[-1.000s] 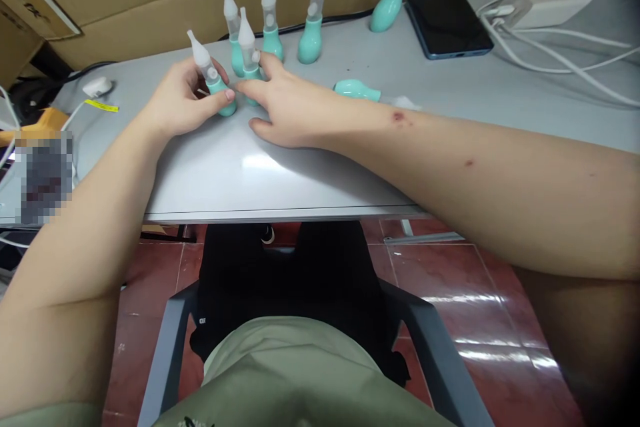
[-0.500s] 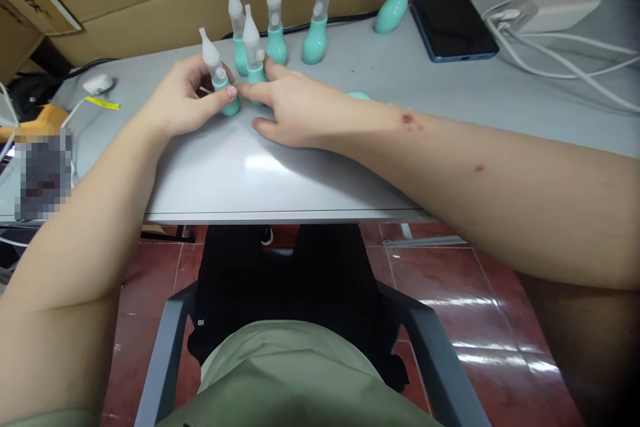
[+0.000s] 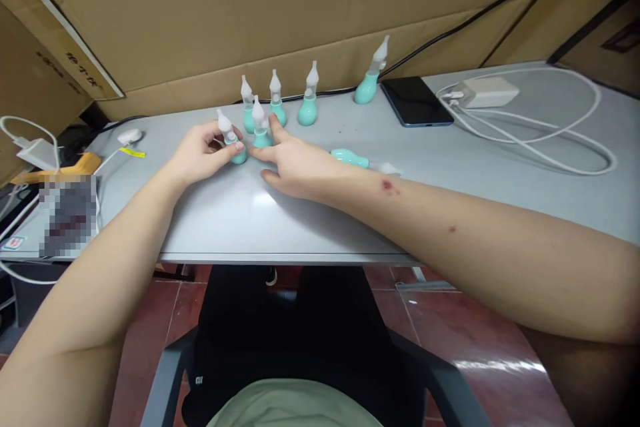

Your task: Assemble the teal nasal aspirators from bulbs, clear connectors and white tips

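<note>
My left hand (image 3: 200,153) has its thumb and fingers around the leftmost teal-and-clear bulb aspirator (image 3: 226,125), which stands upright on the table. Just right of it, my right hand (image 3: 303,165) has its fingers spread, with fingertips at a second upright aspirator (image 3: 261,139). Behind stand a third (image 3: 249,119), a fourth (image 3: 277,112) and another (image 3: 307,110) with white tips. One more aspirator (image 3: 367,88) leans beside the phone. Another aspirator (image 3: 350,158) lies on its side, partly hidden behind my right forearm.
A dark phone (image 3: 416,101) and a white adapter (image 3: 487,92) with looped cable lie on the grey table (image 3: 225,230), right. Cardboard (image 3: 300,7) walls the back edge. At the left are a white plug (image 3: 130,137), an orange object (image 3: 85,165) and cables.
The view has tilted upward, so the table sits lower in the picture and more cardboard shows. More of the lying aspirator is visible. Both hands stay at the same aspirators.
</note>
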Tool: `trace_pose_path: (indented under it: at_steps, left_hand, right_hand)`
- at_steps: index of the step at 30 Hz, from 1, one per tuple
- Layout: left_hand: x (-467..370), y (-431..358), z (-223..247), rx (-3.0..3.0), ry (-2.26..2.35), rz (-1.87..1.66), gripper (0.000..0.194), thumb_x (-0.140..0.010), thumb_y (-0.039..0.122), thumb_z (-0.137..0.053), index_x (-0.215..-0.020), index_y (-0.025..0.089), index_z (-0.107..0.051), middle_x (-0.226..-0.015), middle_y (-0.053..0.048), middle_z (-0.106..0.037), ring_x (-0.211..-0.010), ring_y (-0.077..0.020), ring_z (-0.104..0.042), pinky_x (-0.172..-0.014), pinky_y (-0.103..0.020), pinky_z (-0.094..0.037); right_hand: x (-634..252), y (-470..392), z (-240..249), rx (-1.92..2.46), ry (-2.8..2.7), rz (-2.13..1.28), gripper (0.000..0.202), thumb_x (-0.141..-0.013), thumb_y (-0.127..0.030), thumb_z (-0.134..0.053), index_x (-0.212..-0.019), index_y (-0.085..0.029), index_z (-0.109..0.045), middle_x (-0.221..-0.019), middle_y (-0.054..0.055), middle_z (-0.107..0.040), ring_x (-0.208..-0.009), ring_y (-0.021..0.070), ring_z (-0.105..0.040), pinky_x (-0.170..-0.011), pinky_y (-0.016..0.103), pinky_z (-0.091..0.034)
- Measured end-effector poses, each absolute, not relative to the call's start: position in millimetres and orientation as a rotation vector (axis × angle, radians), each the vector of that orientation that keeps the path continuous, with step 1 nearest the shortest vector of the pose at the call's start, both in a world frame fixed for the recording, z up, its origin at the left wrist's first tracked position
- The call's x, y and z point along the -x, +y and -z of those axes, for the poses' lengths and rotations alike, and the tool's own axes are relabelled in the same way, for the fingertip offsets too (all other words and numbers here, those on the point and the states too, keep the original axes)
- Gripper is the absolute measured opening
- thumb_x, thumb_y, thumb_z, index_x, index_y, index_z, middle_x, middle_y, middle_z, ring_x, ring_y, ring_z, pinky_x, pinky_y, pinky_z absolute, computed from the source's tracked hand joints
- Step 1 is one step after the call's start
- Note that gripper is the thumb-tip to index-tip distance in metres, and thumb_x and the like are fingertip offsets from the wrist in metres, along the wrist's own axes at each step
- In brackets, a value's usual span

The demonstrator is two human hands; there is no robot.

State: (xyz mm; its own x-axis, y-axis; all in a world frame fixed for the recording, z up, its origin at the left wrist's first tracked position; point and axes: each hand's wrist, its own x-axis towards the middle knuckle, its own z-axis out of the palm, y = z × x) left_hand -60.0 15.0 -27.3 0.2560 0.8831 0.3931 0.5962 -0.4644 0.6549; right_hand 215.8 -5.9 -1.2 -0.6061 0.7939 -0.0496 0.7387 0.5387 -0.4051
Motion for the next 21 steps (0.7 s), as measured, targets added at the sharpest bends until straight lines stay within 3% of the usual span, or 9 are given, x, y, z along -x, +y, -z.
trace_pose_path:
  at_steps: [3, 5, 7, 11, 14, 16, 18, 20, 21]
  left_hand:
    - [59.0, 12.0, 20.6, -2.143, 1.382, -1.068, 0.051, -0.089, 0.069, -0.098, -0.101, 0.021, -0.087, -0.095, -0.01, -0.086, -0.08, -0.0223, -0.073, -0.074, -0.035, -0.061]
    - [57.1, 9.0, 15.9, -2.147, 1.403, -1.019, 0.052, -0.089, 0.069, -0.096, -0.1, 0.019, -0.086, -0.094, -0.01, -0.085, -0.079, -0.0208, -0.071, -0.075, -0.034, -0.06]
    - [54.3, 5.5, 12.0, -2.147, 1.418, -0.969, 0.052, -0.089, 0.068, -0.092, -0.099, 0.017, -0.085, -0.091, -0.01, -0.083, -0.078, -0.0201, -0.069, -0.076, -0.034, -0.058]
    - [49.2, 0.0, 9.0, -2.093, 1.463, -0.95, 0.055, -0.086, 0.07, -0.087, -0.099, 0.016, -0.084, -0.091, -0.011, -0.082, -0.078, -0.021, -0.068, -0.077, -0.035, -0.056]
    - [47.6, -1.2, 9.8, -2.06, 1.482, -0.92, 0.056, -0.084, 0.071, -0.086, -0.097, 0.017, -0.083, -0.091, -0.012, -0.081, -0.079, -0.0218, -0.067, -0.078, -0.037, -0.056]
    - [46.6, -1.0, 10.3, -2.034, 1.493, -0.892, 0.057, -0.082, 0.073, -0.085, -0.096, 0.018, -0.082, -0.089, -0.011, -0.079, -0.079, -0.0227, -0.066, -0.079, -0.038, -0.055]
    - [45.1, -0.8, 10.3, -2.007, 1.517, -0.866, 0.059, -0.079, 0.075, -0.084, -0.095, 0.018, -0.082, -0.089, -0.011, -0.077, -0.079, -0.0233, -0.064, -0.079, -0.039, -0.054]
    - [43.7, -0.9, 9.8, -1.988, 1.535, -0.866, 0.061, -0.077, 0.076, -0.082, -0.095, 0.018, -0.083, -0.092, -0.012, -0.078, -0.082, -0.0242, -0.065, -0.082, -0.04, -0.054]
    - [43.2, -1.0, 9.6, -1.98, 1.54, -0.877, 0.062, -0.076, 0.076, -0.082, -0.096, 0.018, -0.084, -0.094, -0.013, -0.078, -0.083, -0.0245, -0.065, -0.083, -0.041, -0.054]
  right_hand:
    - [-215.2, -9.3, -1.2, 1.276, -2.629, -0.575, 0.072, -0.123, -0.01, -0.071, -0.192, -0.028, -0.078, -0.22, 0.027, -0.008, -0.19, 0.0589, -0.056, -0.147, 0.073, -0.062]
    - [-214.4, -11.0, -2.9, 1.268, -2.641, -0.559, 0.064, -0.123, -0.007, -0.071, -0.184, -0.021, -0.085, -0.22, 0.03, -0.013, -0.199, 0.0605, -0.036, -0.156, 0.071, -0.052]
    - [-214.0, -12.1, -4.2, 1.279, -2.641, -0.547, 0.058, -0.124, -0.007, -0.072, -0.179, -0.019, -0.089, -0.22, 0.029, -0.015, -0.203, 0.0604, -0.024, -0.161, 0.071, -0.043]
    - [-214.9, -14.9, -9.3, 1.309, -2.659, -0.476, 0.042, -0.129, -0.014, -0.07, -0.159, -0.016, -0.099, -0.221, 0.026, -0.014, -0.203, 0.0604, -0.027, -0.161, 0.071, -0.041]
    - [-218.7, -16.6, -19.9, 1.33, -2.693, -0.361, 0.035, -0.128, -0.015, -0.069, -0.129, -0.013, -0.104, -0.218, 0.021, -0.03, -0.197, 0.0604, -0.044, -0.152, 0.07, -0.055]
    - [-224.5, -14.4, -30.2, 1.35, -2.728, -0.292, 0.032, -0.124, -0.014, -0.072, -0.11, -0.015, -0.101, -0.197, 0.02, -0.067, -0.173, 0.0541, -0.075, -0.127, 0.062, -0.07]
    - [-234.0, -8.0, -41.8, 1.373, -2.791, -0.285, 0.034, -0.121, -0.018, -0.074, -0.093, -0.018, -0.093, -0.143, 0.016, -0.095, -0.125, 0.0407, -0.091, -0.095, 0.051, -0.066]
    - [-246.9, 2.1, -53.6, 1.428, -2.849, -0.337, 0.036, -0.12, -0.023, -0.079, -0.085, -0.021, -0.084, -0.099, 0.009, -0.09, -0.09, 0.0297, -0.081, -0.078, 0.046, -0.051]
    - [-254.1, 7.7, -59.0, 1.472, -2.862, -0.365, 0.031, -0.119, -0.026, -0.084, -0.088, -0.022, -0.085, -0.094, 0.006, -0.087, -0.085, 0.0271, -0.076, -0.075, 0.046, -0.048]
